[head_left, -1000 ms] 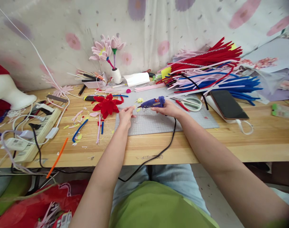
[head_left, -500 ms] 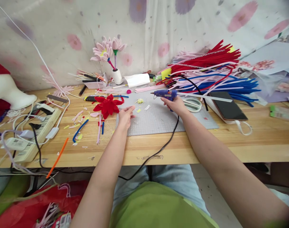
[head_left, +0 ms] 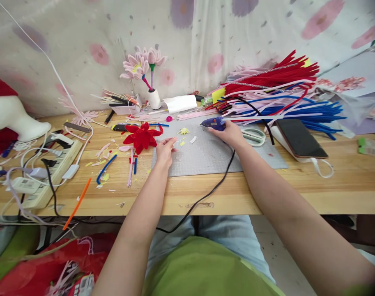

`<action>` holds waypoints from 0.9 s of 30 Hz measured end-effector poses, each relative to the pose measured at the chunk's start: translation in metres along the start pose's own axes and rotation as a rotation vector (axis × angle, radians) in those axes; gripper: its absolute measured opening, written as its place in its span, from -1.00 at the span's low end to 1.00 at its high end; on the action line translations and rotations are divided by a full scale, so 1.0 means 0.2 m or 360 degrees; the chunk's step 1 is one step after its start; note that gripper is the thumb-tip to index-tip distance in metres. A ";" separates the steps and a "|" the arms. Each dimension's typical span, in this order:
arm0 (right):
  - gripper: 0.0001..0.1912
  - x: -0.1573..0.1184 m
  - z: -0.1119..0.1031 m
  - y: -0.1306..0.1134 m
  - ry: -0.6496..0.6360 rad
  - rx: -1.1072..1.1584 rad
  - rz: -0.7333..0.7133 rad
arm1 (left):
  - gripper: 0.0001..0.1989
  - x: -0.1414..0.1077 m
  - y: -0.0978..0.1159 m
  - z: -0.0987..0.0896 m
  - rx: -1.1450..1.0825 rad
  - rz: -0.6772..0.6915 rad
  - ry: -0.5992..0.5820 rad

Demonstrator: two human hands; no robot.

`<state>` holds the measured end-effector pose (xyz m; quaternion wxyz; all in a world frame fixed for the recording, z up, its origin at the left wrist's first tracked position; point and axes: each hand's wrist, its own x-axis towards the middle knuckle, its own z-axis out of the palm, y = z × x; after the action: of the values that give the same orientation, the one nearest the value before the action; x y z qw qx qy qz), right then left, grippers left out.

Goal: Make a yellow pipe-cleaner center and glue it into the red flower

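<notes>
My right hand [head_left: 228, 132] is wrapped round a blue glue gun [head_left: 212, 122], its nozzle pointing left over the grey cutting mat [head_left: 202, 158]. A long pale glue stick comes out of the gun's back. My left hand [head_left: 166, 151] pinches a thin white piece [head_left: 180, 140] between thumb and fingertips, above the mat's left side. Just beyond it on the mat lie a small yellow tuft [head_left: 183, 131], a yellow scrap [head_left: 182, 144] and short white pieces [head_left: 194, 139]. A red fuzzy flower [head_left: 141, 137] rests left of my left hand.
Scissors [head_left: 254, 137] and a phone [head_left: 302, 138] lie at the right, before piled red, pink and blue fuzzy stems [head_left: 273, 88]. A white vase [head_left: 154, 99] holds pink flowers. At the left are a power strip [head_left: 56, 174] and scraps. The gun's black cord [head_left: 205, 197] crosses the table edge.
The camera view has shifted slightly, moving the scene to the right. My right hand has tilted the glue gun a little, and my left hand keeps its pinch.
</notes>
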<state>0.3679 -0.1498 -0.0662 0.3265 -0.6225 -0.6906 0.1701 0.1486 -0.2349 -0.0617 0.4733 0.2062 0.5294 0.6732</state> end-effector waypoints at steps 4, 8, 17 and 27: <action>-0.52 -0.01 -0.14 0.00 -0.0063 -0.0234 -0.0013 | -0.77 0.00 0.01 0.00 -0.0070 -0.0012 0.0044; -0.59 -0.08 -0.17 -0.11 -0.0508 -0.0114 0.0050 | -0.77 0.00 0.00 0.01 -0.0095 -0.0015 0.0031; -0.68 -0.21 0.22 -0.45 -0.0842 0.1187 0.0070 | -0.82 -0.04 -0.01 0.02 -0.0026 -0.0049 -0.0107; -0.77 -0.18 0.24 -0.42 -0.0721 0.1174 0.0097 | -0.74 -0.04 -0.04 0.03 0.0193 0.0024 -0.0237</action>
<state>0.2734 -0.1912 -0.0561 0.3621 -0.4310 -0.6192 0.5474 0.1605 -0.2388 -0.0652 0.4930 0.2880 0.5309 0.6263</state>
